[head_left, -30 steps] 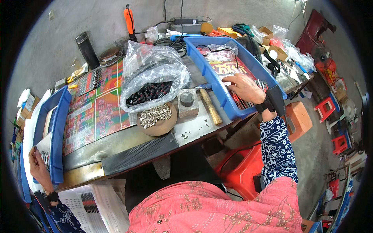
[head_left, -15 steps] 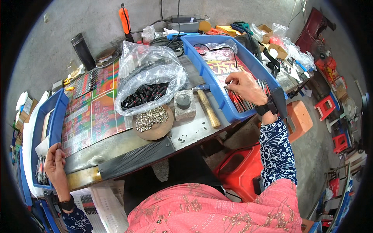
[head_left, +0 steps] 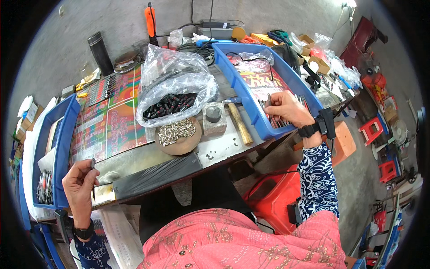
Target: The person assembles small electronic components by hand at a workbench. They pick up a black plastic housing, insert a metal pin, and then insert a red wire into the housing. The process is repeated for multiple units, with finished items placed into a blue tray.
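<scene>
My left hand [head_left: 80,187] is closed in a pinch at the table's front left corner, just right of the left blue bin [head_left: 63,154]. Between its thumb and fingers is a slim dark piece [head_left: 93,164], too small to name. My right hand [head_left: 291,110] reaches over the near end of the right blue bin [head_left: 256,117]. Its fingers pinch a slim grey-brown strip [head_left: 268,100] held upright. Several slim pieces lie packed in that bin under the hand, partly hidden by it. The left bin's near end holds a bunch of slim dark and silvery pieces [head_left: 45,188].
Mid-table are a clear plastic bag of black parts [head_left: 172,104], a round dish of small metal pins [head_left: 177,134], a block with a dark round top [head_left: 214,117] and a wooden-handled hammer [head_left: 240,125]. A black flask [head_left: 100,54] stands behind; a red stool [head_left: 273,199] sits below.
My left hand has moved right, away from the left bin's edge, with a slim dark piece in its fingers. My right hand has lifted a slim strip slightly upright over the right bin.
</scene>
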The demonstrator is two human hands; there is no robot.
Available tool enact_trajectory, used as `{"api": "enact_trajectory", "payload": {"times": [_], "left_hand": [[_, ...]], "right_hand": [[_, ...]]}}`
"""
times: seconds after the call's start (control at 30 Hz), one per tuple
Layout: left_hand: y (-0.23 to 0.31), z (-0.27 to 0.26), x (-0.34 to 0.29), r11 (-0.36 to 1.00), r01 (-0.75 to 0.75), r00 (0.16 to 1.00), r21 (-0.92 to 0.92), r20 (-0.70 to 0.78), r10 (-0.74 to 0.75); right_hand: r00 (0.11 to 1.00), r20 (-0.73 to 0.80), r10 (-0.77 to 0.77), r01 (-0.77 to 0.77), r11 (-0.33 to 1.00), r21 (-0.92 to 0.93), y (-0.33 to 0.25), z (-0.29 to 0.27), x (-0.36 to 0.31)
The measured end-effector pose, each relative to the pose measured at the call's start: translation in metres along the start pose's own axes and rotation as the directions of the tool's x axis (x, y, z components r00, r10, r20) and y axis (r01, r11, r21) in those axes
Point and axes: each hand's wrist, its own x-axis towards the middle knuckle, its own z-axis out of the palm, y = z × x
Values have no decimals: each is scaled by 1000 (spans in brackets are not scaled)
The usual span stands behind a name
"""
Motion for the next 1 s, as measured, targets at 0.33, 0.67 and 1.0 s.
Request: {"api": "enact_trajectory", "payload": {"times": [0.33,0.67,1.0], "left_hand": [[27,23,-19,980,145,989,-138,56,-139],[32,50,-42,873,251,956,-418,246,-157],[18,77,-58,703,417,896,-576,388,-214]], "right_hand": [[843,-459,-280,208,957,-202,-35,36,-28],[950,3,-314,305,927,217,-92,165,-75],[902,299,-311,145,871,469,-90,248,-76]]}}
